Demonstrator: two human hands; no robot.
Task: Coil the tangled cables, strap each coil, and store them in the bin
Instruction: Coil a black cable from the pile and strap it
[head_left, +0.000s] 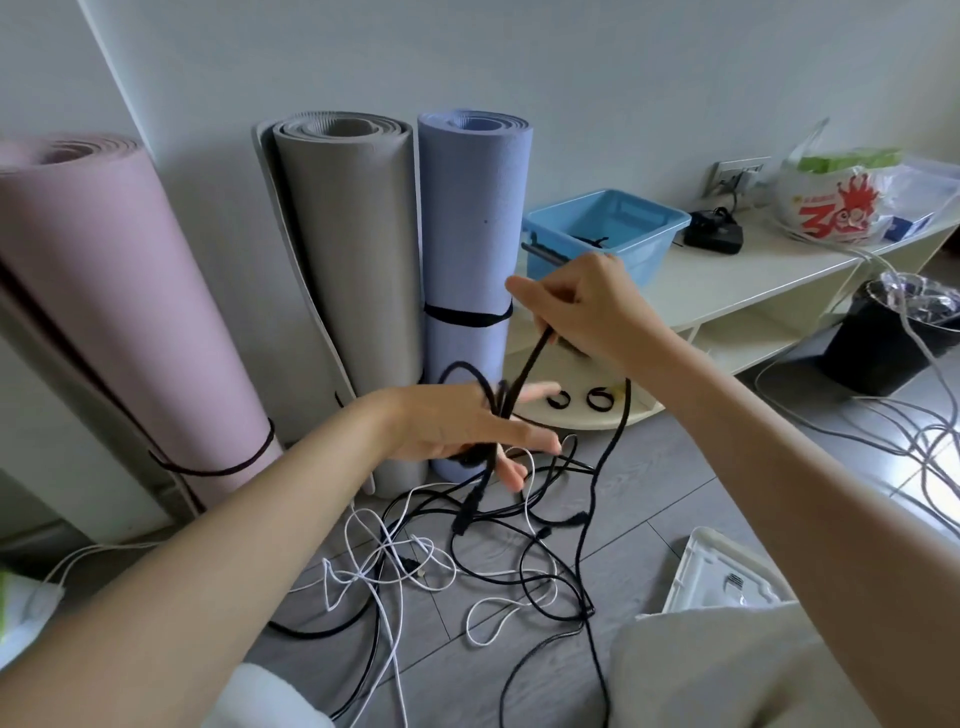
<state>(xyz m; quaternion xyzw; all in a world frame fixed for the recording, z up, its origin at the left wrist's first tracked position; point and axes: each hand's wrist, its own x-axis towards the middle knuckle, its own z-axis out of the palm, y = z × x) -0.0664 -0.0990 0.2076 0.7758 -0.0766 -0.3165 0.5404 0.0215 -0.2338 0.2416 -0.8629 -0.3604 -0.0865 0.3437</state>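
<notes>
My left hand (457, 426) is held flat with fingers spread, and a black cable (524, 366) is looped around it. My right hand (587, 306) pinches that cable above the left hand and holds it taut. The rest of the black cable hangs down into a tangle of black and white cables (467, 551) on the grey floor. A light blue bin (602, 231) stands on the low shelf behind my right hand, with a dark item inside. Two black straps (579, 399) lie rolled on the shelf's lower board.
Three rolled mats, pink (119, 312), grey (348, 260) and blue (475, 218), stand against the wall. A black adapter (711, 234) and a plastic bag (841, 197) sit on the shelf. A black bucket (888, 338) and more grey cables are at right. A white lid (722, 577) lies on the floor.
</notes>
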